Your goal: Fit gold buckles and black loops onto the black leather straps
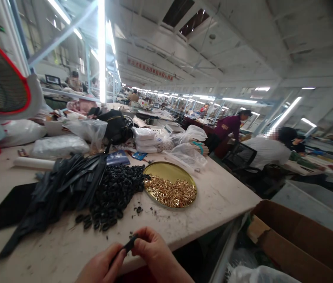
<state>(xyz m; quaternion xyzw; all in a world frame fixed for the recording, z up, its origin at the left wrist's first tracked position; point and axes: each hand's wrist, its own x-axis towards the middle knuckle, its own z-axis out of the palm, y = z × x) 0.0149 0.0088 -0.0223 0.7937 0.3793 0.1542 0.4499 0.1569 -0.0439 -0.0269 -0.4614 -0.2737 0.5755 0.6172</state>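
Observation:
A short black strip [130, 244] is stretched between my two hands above the front edge of the table. My left hand [107, 261] pinches its lower end, and my right hand [151, 247] grips the upper end between thumb and fingers. Just beyond them lies a heap of small black loops [116, 192]. Long black strips [68, 181] are piled to the left of that heap. To its right, a round gold tray [160, 169] holds many small shiny gold metal pieces [173, 192].
Plastic bags [61, 145], a black bag [114, 125] and white packets [145, 139] crowd the table's back. A white roll [33, 163] lies at left, near a red-rimmed racket [26, 94]. Right of the table edge stands a cardboard box [298, 243]. Several people sit or stand farther off.

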